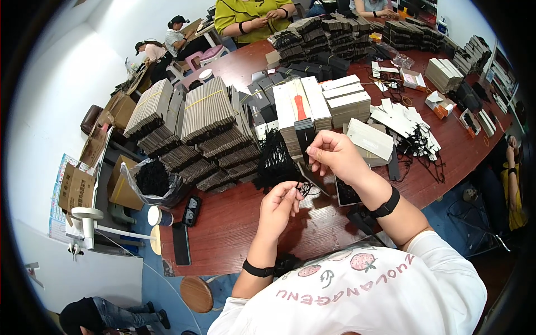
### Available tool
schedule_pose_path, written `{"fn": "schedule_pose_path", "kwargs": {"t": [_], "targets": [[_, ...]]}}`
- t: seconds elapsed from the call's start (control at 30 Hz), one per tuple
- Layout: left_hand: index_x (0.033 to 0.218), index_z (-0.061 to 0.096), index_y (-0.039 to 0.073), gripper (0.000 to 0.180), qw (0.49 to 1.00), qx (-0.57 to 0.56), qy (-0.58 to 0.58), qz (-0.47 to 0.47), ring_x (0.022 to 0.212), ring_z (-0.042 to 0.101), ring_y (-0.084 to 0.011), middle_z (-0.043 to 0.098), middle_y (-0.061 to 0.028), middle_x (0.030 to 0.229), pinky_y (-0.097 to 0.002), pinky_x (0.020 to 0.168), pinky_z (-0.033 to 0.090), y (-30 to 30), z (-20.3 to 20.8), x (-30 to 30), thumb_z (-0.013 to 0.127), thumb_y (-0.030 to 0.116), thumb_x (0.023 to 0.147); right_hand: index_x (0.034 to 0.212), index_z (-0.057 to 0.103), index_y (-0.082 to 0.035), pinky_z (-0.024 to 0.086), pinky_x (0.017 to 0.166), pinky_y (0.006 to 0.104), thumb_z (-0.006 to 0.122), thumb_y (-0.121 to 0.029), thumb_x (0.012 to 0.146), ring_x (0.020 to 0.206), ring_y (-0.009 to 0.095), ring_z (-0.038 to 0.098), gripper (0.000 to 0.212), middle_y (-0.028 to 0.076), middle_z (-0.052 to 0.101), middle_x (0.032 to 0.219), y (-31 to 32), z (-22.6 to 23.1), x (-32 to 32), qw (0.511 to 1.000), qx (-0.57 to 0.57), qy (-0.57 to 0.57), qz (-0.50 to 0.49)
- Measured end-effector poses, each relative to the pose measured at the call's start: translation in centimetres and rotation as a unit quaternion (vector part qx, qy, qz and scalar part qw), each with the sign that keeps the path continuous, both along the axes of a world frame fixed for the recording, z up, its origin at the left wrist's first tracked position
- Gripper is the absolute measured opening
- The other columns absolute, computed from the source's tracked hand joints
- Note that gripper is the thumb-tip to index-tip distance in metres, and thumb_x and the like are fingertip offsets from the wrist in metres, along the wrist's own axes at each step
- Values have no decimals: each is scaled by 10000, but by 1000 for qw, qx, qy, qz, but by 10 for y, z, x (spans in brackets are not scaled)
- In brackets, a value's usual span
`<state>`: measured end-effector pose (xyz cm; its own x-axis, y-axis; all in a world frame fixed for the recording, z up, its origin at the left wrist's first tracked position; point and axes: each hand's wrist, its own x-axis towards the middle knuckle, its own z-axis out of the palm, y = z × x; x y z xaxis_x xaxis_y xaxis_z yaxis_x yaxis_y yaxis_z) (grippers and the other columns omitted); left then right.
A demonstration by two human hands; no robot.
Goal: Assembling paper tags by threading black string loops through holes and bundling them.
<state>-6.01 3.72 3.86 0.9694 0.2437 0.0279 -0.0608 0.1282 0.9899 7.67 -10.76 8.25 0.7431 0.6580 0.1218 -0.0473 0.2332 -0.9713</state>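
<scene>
My left hand (277,209) is closed in a pinch, with a thin black cord (305,188) looping out at its fingertips. Higher and to the right, my right hand (338,156) has thumb and forefinger pressed together; whatever lies between them is too small to make out. A hanging bundle of black cords (273,159) is just beyond my left hand. Behind my right fingertips stand a dark strip-like stack (305,134) and a red-handled tool (300,107), against upright stacks of pale cards (286,111). An open box with dark contents (347,192) lies below my right wrist.
Tall banded stacks of grey-brown cards (209,109) fill the table's left side. White tags with black cords (410,125) are heaped at right. A phone (181,244), a dark case (191,211) and a cup (159,216) sit near the left edge. Another person (254,19) works across the table.
</scene>
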Motion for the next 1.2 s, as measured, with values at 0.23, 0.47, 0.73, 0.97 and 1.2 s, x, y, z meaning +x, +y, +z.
{"fn": "schedule_pose_path", "kwargs": {"t": [0.23,0.47,0.73,0.97,1.2], "targets": [[998,612,-20,136,1000,0,23,17,584,567,-86,673,-111,837,-202,520,459,5,0,-5,581,-5,867,788,542,-43,455,528,223,561,-147,897,618,105,561,152,53,601,752,-1,2,-3,992,75,100,26],[937,640,-21,117,991,75,-104,48,632,570,-87,651,-76,808,-194,556,455,4,31,-24,625,-32,822,1065,615,28,439,560,263,554,-87,862,627,156,551,241,173,637,971,-9,3,-4,869,298,289,268],[923,685,20,198,853,438,-265,104,654,577,-179,601,-78,747,-262,583,466,-1,86,-8,693,-5,727,1048,630,45,482,509,202,634,39,807,593,121,608,241,164,672,915,-13,16,-28,962,173,158,140],[956,687,31,207,801,525,-273,90,688,565,-199,604,-84,771,-301,622,470,-4,81,11,680,35,749,1022,609,55,501,534,226,635,19,800,620,118,610,227,81,634,784,-9,19,-32,979,28,97,180],[1409,305,57,744,984,147,-45,-88,1267,402,-272,309,-174,1424,-336,1029,342,0,24,5,699,251,808,1052,614,23,505,600,209,617,-25,834,659,115,617,224,69,652,815,-18,-4,-12,981,27,59,182]]}}
